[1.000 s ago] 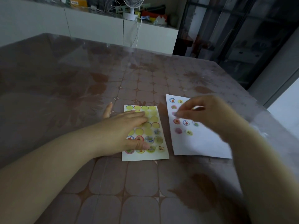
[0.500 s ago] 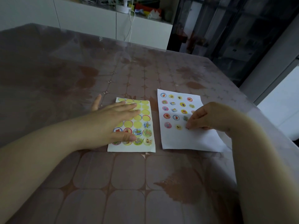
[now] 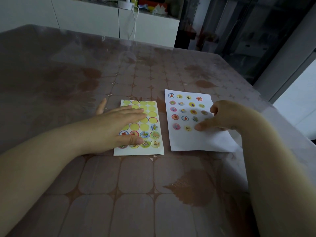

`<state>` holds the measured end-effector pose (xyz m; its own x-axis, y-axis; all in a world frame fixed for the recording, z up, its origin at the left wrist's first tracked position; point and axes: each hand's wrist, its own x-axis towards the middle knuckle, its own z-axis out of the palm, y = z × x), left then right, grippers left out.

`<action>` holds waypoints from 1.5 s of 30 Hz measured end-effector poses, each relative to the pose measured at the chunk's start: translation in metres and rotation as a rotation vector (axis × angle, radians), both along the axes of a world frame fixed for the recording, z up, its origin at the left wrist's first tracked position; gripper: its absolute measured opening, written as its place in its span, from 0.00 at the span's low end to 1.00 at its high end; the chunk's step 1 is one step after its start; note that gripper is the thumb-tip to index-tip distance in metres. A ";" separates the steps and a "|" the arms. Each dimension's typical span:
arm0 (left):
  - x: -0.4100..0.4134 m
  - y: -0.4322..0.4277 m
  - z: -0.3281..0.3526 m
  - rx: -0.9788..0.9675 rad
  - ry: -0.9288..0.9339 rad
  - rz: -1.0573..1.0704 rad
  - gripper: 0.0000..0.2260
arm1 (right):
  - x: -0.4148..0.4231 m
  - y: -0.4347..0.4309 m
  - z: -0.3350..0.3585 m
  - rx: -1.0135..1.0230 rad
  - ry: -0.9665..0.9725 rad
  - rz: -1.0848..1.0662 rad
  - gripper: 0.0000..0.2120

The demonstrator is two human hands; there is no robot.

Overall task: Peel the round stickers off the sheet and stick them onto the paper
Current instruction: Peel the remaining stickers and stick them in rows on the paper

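Observation:
The sticker sheet (image 3: 154, 151) lies left of centre, its upper rows empty yellow circles and its lower rows holding several picture stickers (image 3: 154, 135). My left hand (image 3: 118, 127) rests flat on the sheet with straight fingers. To the right lies the white paper (image 3: 196, 142), which carries several round stickers (image 3: 184, 110) in rows. My right hand (image 3: 222, 117) is over the paper's right side with its fingers curled. Its thumb tip presses the paper at the end of the lowest sticker row. What lies under the thumb is hidden.
Both sheets lie on a brown patterned table (image 3: 136, 194) under a clear cover. A white cabinet (image 3: 102, 23) with clutter on top stands beyond the far edge. Dark glass doors (image 3: 239, 40) are at the back right.
My right hand came down from above the paper's upper left to its lower rows, and its thumb now presses there. My left hand stayed flat on the sheet. The camera shifted.

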<state>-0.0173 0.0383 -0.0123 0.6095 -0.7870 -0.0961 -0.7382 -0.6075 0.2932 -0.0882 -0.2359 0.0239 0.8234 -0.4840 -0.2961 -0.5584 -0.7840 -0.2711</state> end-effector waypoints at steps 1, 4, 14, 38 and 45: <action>0.000 0.000 0.000 -0.001 0.003 -0.003 0.53 | -0.001 0.001 0.001 -0.009 -0.004 0.011 0.39; -0.001 0.000 0.001 0.000 0.013 -0.008 0.49 | -0.006 0.008 0.002 0.026 -0.111 0.124 0.23; -0.006 -0.001 0.005 0.003 0.018 0.030 0.45 | 0.005 0.080 -0.018 0.116 -0.459 0.536 0.09; -0.002 0.001 0.002 0.039 0.036 0.020 0.36 | -0.016 -0.014 0.015 0.270 -0.277 0.099 0.04; 0.000 -0.001 -0.002 -0.014 0.025 -0.009 0.41 | -0.019 -0.035 0.005 0.281 -0.112 0.029 0.05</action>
